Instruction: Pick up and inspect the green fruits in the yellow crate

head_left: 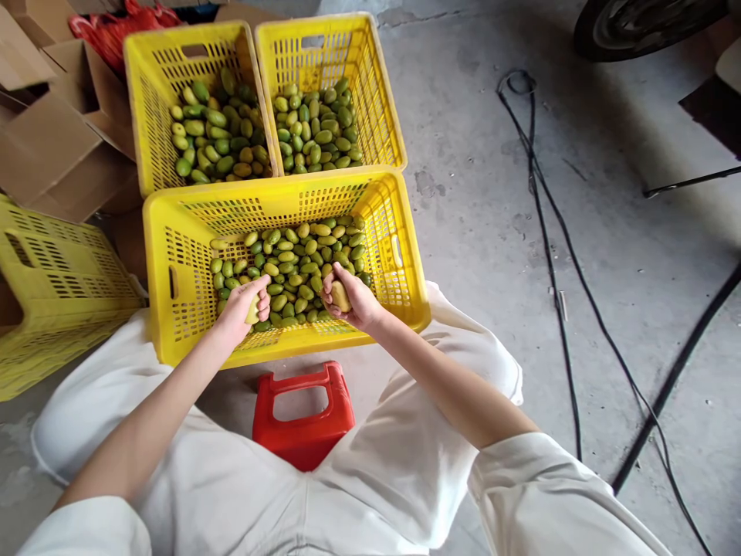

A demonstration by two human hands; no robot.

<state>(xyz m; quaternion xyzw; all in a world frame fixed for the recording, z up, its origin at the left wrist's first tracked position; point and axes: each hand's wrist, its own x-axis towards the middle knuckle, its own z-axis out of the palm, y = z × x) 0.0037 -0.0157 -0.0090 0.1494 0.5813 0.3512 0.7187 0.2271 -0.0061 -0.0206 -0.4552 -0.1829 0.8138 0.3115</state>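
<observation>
Over the front yellow crate [286,354], my left hand [238,307] is closed around a yellowish oval fruit [253,311], which looks like a small mango. My right hand [360,301] grips another such fruit [340,296], its pale yellow side showing between thumb and fingers. Fingers partly hide both fruits. Beneath the hands, many loose green and yellow-green mangoes [298,266] cover the crate's bottom. The hands are apart, the left one over the front middle and the right one further right.
Two more yellow crates [258,93] with similar fruit stand behind. At left are a yellow crate [63,270] and cardboard boxes [52,147]. A red stool [304,432] sits between my legs. Black cables [556,216] lie on the floor at right, near a wheel [642,23].
</observation>
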